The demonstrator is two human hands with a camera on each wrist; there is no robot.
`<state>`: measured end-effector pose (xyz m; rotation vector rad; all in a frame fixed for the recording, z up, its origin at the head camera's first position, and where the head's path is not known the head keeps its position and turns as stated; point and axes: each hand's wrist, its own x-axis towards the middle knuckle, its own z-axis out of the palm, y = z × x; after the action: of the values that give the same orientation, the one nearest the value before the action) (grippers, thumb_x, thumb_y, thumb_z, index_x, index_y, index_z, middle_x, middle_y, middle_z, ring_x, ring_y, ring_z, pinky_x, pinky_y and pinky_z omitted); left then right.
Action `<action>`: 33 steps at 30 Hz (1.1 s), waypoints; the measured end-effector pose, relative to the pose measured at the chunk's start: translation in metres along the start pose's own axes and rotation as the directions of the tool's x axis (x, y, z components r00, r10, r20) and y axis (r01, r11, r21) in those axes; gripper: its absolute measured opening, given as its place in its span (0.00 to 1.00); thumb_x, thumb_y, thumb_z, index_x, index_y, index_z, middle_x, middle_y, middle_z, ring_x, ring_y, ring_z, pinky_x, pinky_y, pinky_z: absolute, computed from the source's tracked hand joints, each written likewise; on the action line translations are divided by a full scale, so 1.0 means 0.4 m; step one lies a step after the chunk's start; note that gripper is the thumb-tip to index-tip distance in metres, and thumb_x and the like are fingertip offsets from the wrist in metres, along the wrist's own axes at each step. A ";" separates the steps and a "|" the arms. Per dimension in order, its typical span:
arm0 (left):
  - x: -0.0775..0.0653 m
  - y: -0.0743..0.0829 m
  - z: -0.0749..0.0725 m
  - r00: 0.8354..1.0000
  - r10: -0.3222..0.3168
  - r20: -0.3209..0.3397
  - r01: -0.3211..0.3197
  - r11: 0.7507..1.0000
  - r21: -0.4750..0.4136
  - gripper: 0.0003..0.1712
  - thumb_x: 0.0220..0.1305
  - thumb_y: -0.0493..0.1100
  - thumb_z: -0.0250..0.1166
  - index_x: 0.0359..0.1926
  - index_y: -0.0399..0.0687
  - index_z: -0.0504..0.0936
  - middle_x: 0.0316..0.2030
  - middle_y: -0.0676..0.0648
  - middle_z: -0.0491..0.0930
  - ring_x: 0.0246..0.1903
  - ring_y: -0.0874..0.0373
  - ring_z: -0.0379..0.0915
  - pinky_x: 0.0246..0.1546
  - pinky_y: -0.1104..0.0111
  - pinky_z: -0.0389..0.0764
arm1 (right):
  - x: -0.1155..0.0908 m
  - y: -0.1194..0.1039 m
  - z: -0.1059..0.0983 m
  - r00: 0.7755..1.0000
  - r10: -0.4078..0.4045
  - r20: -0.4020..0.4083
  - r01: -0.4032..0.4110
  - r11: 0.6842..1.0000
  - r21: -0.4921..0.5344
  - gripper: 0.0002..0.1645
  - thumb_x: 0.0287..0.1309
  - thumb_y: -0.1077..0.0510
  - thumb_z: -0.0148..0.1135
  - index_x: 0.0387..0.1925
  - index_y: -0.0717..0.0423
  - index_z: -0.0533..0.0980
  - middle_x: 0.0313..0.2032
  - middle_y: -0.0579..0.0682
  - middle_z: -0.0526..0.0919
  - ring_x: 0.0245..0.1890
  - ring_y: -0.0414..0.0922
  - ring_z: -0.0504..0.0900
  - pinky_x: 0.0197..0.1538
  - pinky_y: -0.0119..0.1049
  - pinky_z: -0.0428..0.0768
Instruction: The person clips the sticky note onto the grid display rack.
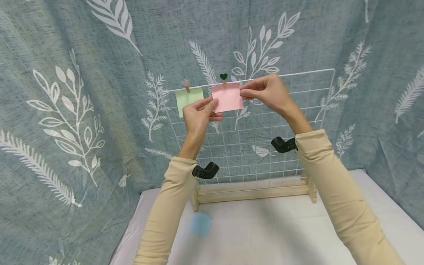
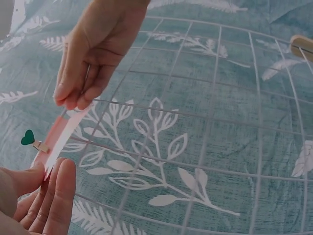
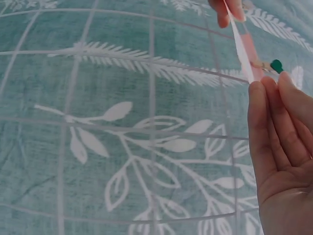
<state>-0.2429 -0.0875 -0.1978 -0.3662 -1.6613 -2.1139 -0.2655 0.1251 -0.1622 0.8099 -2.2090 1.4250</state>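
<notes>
A pink sticky note [image 1: 228,98] hangs from the top wire of a white wire grid [image 1: 265,129], under a small clothespin with a dark green heart [image 1: 223,77]. My left hand [image 1: 198,115] pinches the note's left edge between thumb and fingers. At its upper right edge, my right hand [image 1: 269,92] pinches the paper too. In the left wrist view, the pink note [image 2: 58,139] appears edge-on between both hands. To its left on the grid, a light green note [image 1: 189,97] hangs from a clothespin with a pale pink heart [image 1: 185,84].
A blue sticky note [image 1: 200,224] lies on the white tabletop [image 1: 251,232] in front of the grid's wooden base [image 1: 253,195]. Behind and at the sides hangs a blue-green curtain [image 1: 109,121] with white leaf prints.
</notes>
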 end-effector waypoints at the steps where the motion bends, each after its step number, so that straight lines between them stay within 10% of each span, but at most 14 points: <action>1: -0.004 -0.003 -0.005 1.000 0.003 0.009 -0.003 1.000 0.004 0.18 0.62 0.34 0.68 0.50 0.25 0.81 0.27 0.39 0.85 0.16 0.58 0.81 0.22 0.67 0.88 | -0.006 0.003 0.002 1.000 0.010 0.006 -0.010 1.000 0.008 0.14 0.60 0.57 0.70 0.42 0.64 0.85 0.35 0.54 0.88 0.33 0.41 0.87 0.42 0.30 0.85; 24: -0.089 -0.092 -0.112 0.986 -0.015 0.163 -0.006 0.992 0.126 0.14 0.65 0.36 0.67 0.42 0.24 0.82 0.23 0.50 0.85 0.19 0.60 0.82 0.28 0.65 0.89 | -0.115 0.091 0.031 0.993 0.068 0.097 -0.059 0.994 -0.095 0.13 0.60 0.55 0.69 0.42 0.60 0.86 0.34 0.53 0.88 0.35 0.45 0.86 0.39 0.31 0.84; 33: -0.131 -0.151 -0.185 0.983 -0.138 0.122 0.111 0.972 0.208 0.14 0.65 0.38 0.66 0.43 0.28 0.83 0.24 0.53 0.85 0.21 0.60 0.82 0.31 0.64 0.90 | -0.196 0.156 0.034 0.980 0.107 0.167 -0.087 0.988 -0.125 0.14 0.62 0.56 0.67 0.44 0.63 0.85 0.36 0.56 0.88 0.36 0.47 0.87 0.42 0.37 0.87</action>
<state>-0.2224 -0.1386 -0.2917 -0.3569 -2.0048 -2.0224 -0.2469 0.1527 -0.2577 0.8236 -2.4690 1.2967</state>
